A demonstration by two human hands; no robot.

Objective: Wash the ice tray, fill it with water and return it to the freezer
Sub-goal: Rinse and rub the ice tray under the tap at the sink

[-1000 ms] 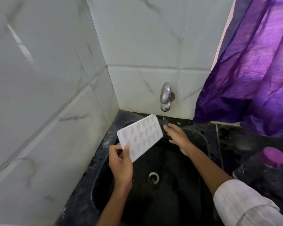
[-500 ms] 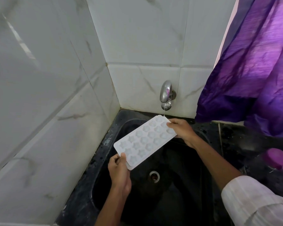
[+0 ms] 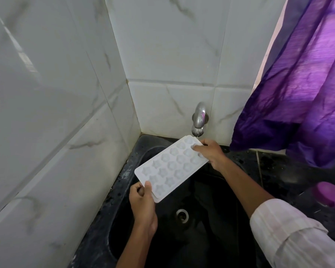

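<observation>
Black speckled counter point(image 3: 275, 167) in the tiled corner. Holds a sunken black sink point(image 3: 220, 225) with a round drain point(image 3: 182, 215). Bears a purple-capped bottle point(image 3: 326, 194) at the right edge.

The ice tray point(image 3: 174, 167), at the centre of the frame, looks like white moulded plastic, smooth and matt with a faint sheen. Above it the tap point(image 3: 199, 118) is polished metal, bright and reflective. The wall tiles point(image 3: 66, 93) are glossy white with grey marble veining. The sink point(image 3: 122, 182) is black and smooth, speckled pale along its rim; its drain ring point(image 3: 182, 215) is shiny metal. At upper right the curtain point(image 3: 298, 93) is creased purple cloth with a silky sheen. The sleeve point(image 3: 298, 238) at lower right is matt white cloth.
</observation>
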